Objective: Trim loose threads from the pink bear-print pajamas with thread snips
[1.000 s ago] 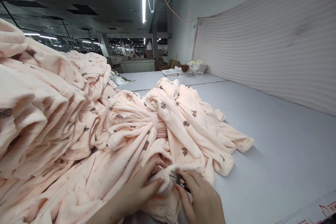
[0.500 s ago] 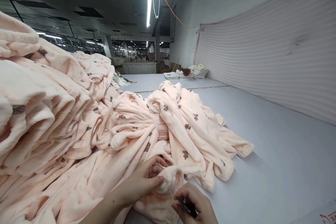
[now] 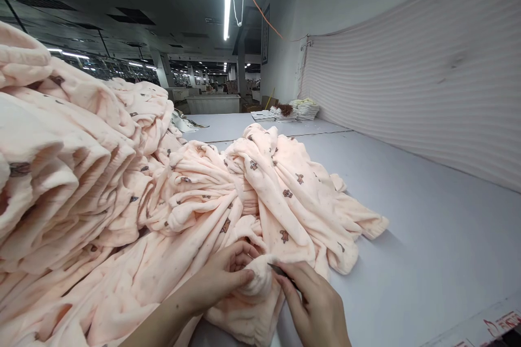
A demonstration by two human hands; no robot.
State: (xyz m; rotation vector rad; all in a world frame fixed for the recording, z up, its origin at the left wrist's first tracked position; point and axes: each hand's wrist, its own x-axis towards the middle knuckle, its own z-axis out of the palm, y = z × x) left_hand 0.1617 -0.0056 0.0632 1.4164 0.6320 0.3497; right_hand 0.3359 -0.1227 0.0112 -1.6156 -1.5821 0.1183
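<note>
My left hand (image 3: 220, 279) pinches a folded edge of a pale pink plush garment (image 3: 248, 314) printed with small brown bears, low in the middle of the view. In my right hand (image 3: 317, 301) are small dark thread snips (image 3: 280, 271), mostly covered by the fingers. Their pointed tip lies against the raised bit of fabric, just right of my left fingertips. Beyond both hands the same pink cloth spreads out, gathered tightly in the middle, with a sleeve-like end pointing right.
A tall heap of similar pink garments (image 3: 61, 162) rises on the left. Stacks of folded white cloth (image 3: 303, 110) sit at the far end of the pale table (image 3: 415, 244). A quilted sheet (image 3: 407, 81) hangs along the right wall, and a tube light (image 3: 228, 0) hangs overhead.
My right hand has moved up and turned, bringing the snips' tip to the fabric edge. A thin thread seen between the hands before no longer shows. My left hand keeps its pinch.
</note>
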